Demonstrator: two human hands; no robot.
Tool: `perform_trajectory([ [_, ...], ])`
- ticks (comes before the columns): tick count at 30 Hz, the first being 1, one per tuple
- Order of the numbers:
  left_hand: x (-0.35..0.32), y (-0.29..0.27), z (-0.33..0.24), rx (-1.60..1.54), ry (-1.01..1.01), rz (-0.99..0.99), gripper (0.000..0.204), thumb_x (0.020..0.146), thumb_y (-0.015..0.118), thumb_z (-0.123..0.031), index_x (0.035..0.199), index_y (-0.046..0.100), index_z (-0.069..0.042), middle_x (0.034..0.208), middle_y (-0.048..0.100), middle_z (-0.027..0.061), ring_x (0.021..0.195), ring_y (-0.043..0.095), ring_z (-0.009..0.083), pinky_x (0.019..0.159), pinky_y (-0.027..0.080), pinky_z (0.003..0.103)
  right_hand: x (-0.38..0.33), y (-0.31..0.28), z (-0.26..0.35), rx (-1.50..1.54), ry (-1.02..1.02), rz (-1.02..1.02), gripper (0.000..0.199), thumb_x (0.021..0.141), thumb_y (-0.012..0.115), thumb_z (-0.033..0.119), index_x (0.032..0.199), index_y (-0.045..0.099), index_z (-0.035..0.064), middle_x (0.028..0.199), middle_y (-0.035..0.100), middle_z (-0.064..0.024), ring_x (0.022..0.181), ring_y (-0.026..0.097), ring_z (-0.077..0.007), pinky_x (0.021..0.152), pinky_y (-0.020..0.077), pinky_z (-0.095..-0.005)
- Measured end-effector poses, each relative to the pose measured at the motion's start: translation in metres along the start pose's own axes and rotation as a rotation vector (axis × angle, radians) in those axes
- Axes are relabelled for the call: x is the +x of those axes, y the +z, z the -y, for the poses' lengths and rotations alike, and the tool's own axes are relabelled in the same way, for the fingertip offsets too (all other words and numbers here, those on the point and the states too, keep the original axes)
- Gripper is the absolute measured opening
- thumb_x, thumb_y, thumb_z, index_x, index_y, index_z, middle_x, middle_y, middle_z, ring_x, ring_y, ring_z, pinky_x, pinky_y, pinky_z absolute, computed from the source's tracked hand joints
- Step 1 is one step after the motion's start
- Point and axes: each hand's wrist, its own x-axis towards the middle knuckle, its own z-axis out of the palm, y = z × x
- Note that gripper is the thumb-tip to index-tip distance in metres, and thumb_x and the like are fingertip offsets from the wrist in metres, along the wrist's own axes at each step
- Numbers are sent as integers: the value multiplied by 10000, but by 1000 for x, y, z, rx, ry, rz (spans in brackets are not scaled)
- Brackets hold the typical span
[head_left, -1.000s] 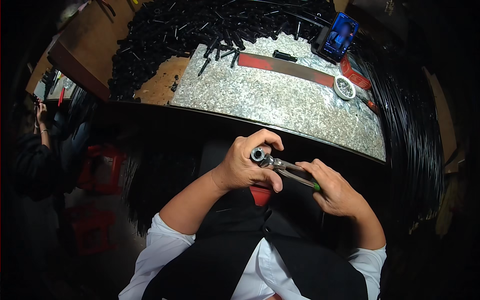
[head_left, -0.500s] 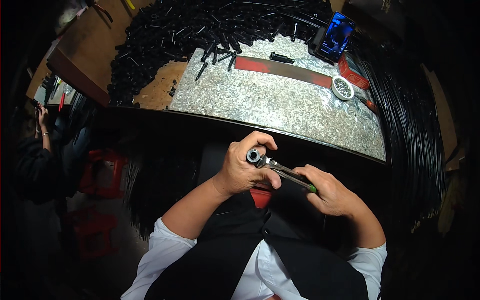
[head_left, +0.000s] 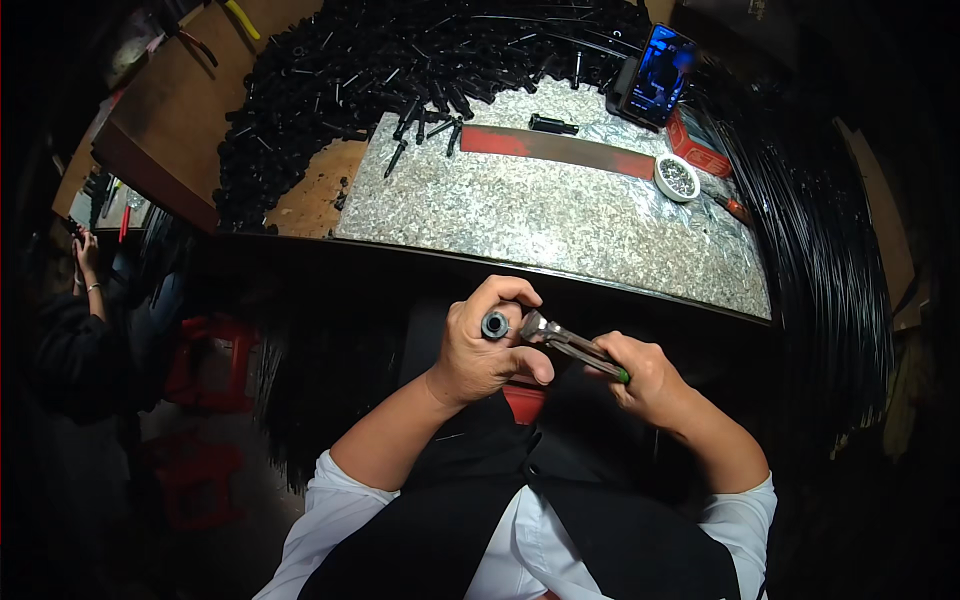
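Dark, hollow-ended, the tube [head_left: 494, 325] sits gripped by left fingers [head_left: 505, 287], right fingers [head_left: 628, 350] clasping silver pliers [head_left: 568, 341].

Only the open end of the tube [head_left: 494, 324] shows, the rest being hidden by the left hand [head_left: 470, 350], while the right hand [head_left: 650, 382] covers part of the handles of the pliers [head_left: 566, 341]. The top edge cuts off the heap [head_left: 310, 100] of black parts. The bits in the bowl [head_left: 682, 198] are too small to tell, the phone [head_left: 658, 78] has a blurred picture, and what the co-worker [head_left: 72, 335] holds cannot be made out.
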Motion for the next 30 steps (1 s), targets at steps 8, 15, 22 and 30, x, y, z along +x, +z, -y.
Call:
perform_trajectory([
  [8, -7, 0, 1, -161, -69, -62, 871, 557, 792, -491, 1144, 408, 26, 581, 343, -59, 521, 348, 30, 509, 325, 192, 15, -34, -22, -230, -106, -534, 177, 816, 575, -53, 974, 530, 10, 772, 550, -133, 665, 585, -268, 602, 453, -310],
  [15, -13, 5, -10, -194, 5, -16, 877, 584, 792, -491, 1145, 363, 30, 568, 346, -53, 509, 343, 35, 505, 326, 196, 63, -107, -69, -525, 431, -455, 117, 857, 573, 129, 886, 572, 16, 708, 589, -209, 689, 587, -389, 616, 435, -428],
  [22, -21, 4, -12, -197, -14, 99, 904, 558, 803, -466, 1176, 345, 8, 552, 339, -61, 493, 352, 35, 494, 305, 194, 111, -139, -107, -744, 560, -260, 192, 797, 600, 145, 910, 653, 0, 881, 653, -226, 879, 631, -376, 770, 494, -458],
  [30, -21, 8, -16, -191, -25, 89, 909, 516, 793, -517, 1159, 411, 1, 517, 321, -70, 473, 298, 22, 474, 229, 178, 136, -140, -92, -782, 611, -116, 233, 776, 513, 38, 928, 670, -42, 1027, 646, -231, 966, 639, -349, 816, 515, -424],
])
